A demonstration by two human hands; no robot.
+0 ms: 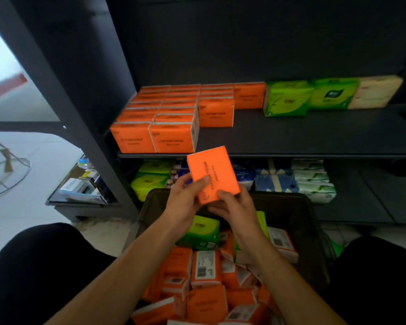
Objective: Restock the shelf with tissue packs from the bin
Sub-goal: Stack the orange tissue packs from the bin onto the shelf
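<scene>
Handling the Orange Tissue Pack During Transfer to the Shelf

**Position.** The orange tissue pack (213, 172) is held in the air above the bin (298, 202), just in front of the shelf (302, 134) edge and tilted, with its broad face toward the camera. The left hand (185, 200) grasps its lower left side, thumb pressed on the face. The right hand (234, 208) grasps the lower right corner, thumb on top; its other fingers are hidden beneath the pack.

**Expected handling.** The pack is probably light and soft, since it appears to be film-wrapped tissue. The wrap is likely smooth, so a loose pinch may slip. A hard squeeze would probably dent the sides, but breakage is unlikely.

**Recommended hold.** Grip across the two narrow sides, thumb opposite fingers, leaving the leading end free to slide onto the board.

**Destination.** Bare board lies just beside the orange rows (155, 118), in front of the shorter third and fourth rows. The green packs (288, 99) stand further right.
</scene>
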